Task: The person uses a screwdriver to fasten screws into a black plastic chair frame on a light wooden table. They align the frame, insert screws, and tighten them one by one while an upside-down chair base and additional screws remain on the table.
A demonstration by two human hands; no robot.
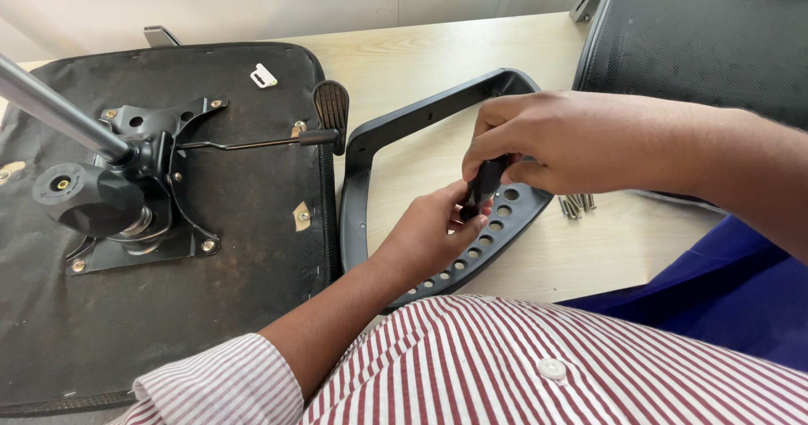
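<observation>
A black plastic chair armrest lies on the pale wooden table, its perforated strip facing me. My right hand grips a small black tool handle held upright over the perforated strip. My left hand rests on the strip from below and touches the lower end of the same black handle with its fingertips. To the left lies an upturned black chair seat with its metal tilt mechanism and a silver gas-lift column.
Several metal screws lie on the table just right of the armrest. A black mesh chair backrest lies at the upper right. A black lever paddle sticks out from the seat mechanism. Blue fabric covers the lower right.
</observation>
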